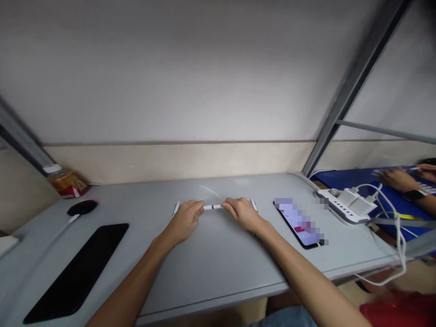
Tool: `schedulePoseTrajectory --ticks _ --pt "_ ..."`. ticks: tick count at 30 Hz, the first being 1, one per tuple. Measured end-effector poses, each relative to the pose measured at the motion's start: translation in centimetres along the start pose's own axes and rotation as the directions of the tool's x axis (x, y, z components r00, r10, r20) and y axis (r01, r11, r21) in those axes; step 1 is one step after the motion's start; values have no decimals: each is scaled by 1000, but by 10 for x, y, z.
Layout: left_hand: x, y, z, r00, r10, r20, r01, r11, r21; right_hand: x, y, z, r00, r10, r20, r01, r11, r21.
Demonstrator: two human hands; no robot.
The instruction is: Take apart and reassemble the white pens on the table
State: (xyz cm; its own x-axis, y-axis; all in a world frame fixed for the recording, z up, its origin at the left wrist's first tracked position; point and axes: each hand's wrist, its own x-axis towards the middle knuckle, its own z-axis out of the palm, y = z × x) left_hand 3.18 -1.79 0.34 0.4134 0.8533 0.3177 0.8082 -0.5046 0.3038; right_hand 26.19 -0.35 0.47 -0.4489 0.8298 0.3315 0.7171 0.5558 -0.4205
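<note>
A thin white pen-like stick [213,207] with a dark band lies level above the grey table [211,263]. My left hand [185,220] is closed on its left part. My right hand [243,213] is closed on its right part. White ends poke out past both hands, at the left [176,208] and at the right [253,205]. Both hands rest near the middle of the table.
A black slab [78,272] lies at the front left, a black spoon-like object [81,207] and a tipped jar [66,181] behind it. A phone [299,222] lies to the right. A power strip [344,204] with chargers sits at the right edge. Another person's hands [402,179] work beyond.
</note>
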Motion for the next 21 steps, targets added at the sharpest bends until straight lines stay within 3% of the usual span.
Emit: schedulePoseTrajectory --ticks 4,8,11,14,17,19,21 --pt "1 2 0 999 -9 -32 11 997 71 1 -2 3 999 35 -38 -32 997 68" --pt "2 12 -1 997 -34 -70 37 998 43 3 -3 2 993 98 -60 -67 918 392" --pt "2 17 -5 999 -15 -47 12 997 -76 6 -4 0 982 187 -20 -116 690 714" --pt "3 12 -10 993 -39 -112 25 992 -124 9 -4 -3 970 242 -19 -69 351 934" --pt "4 1 -12 959 -157 -237 146 987 -61 10 -1 -8 957 281 73 -74 -6 997" --pt "4 -6 -13 944 -225 -240 245 968 56 10 3 -11 954 271 131 -95 -143 985" --pt "2 -10 -14 934 -281 -222 321 931 172 9 6 -13 954 265 140 -94 -180 979"
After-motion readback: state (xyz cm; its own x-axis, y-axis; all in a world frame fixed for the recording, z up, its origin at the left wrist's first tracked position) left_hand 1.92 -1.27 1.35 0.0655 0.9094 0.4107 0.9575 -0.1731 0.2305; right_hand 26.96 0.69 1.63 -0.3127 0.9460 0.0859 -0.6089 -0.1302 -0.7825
